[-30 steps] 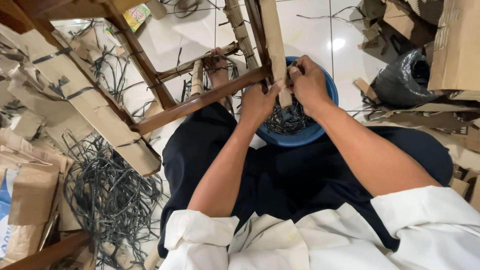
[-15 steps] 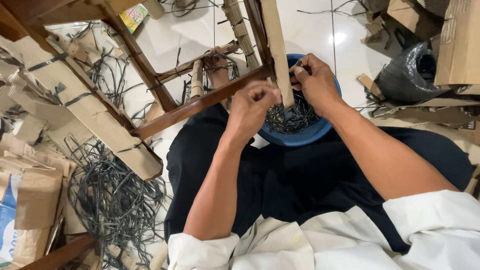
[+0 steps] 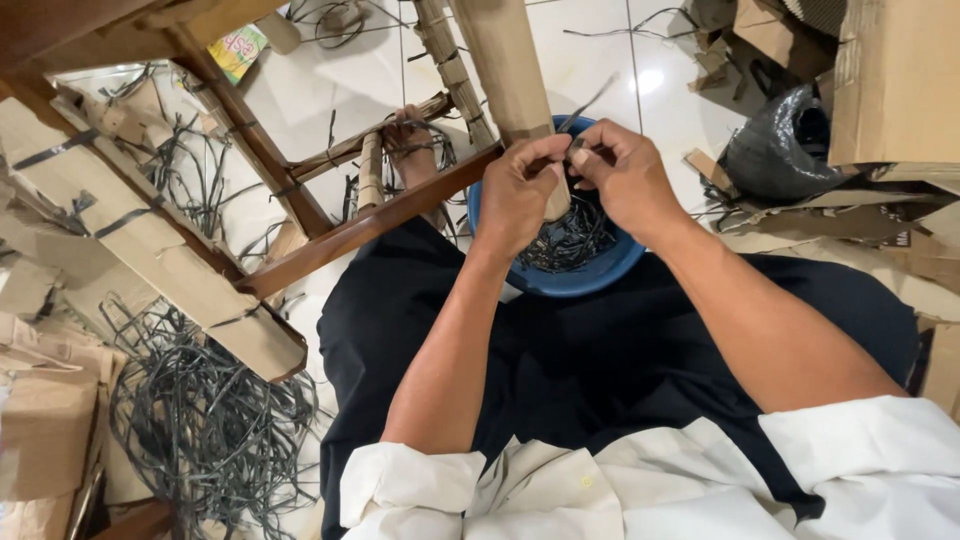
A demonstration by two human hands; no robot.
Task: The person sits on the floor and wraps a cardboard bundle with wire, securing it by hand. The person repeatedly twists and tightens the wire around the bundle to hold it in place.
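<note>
My left hand [image 3: 520,195] and my right hand [image 3: 625,180] meet at the lower end of a cardboard-wrapped wooden leg [image 3: 505,65]. Both hands pinch a thin dark strap [image 3: 585,110] that runs up from between the fingers. Right under the hands a blue bowl [image 3: 610,270] holds several cut strap pieces. The leg belongs to a brown wooden chair frame [image 3: 370,225] that lies across my lap, which is covered by dark trousers.
A tangle of dark straps [image 3: 200,430] lies on the floor at the lower left. Cardboard sheets [image 3: 130,240] cover the frame's left side. A black plastic bag [image 3: 785,140] and cardboard boxes [image 3: 895,80] stand at the upper right on white tiles.
Both hands have risen from the bowl's rim and come together at the wrapped leg. They now pinch the strap between them.
</note>
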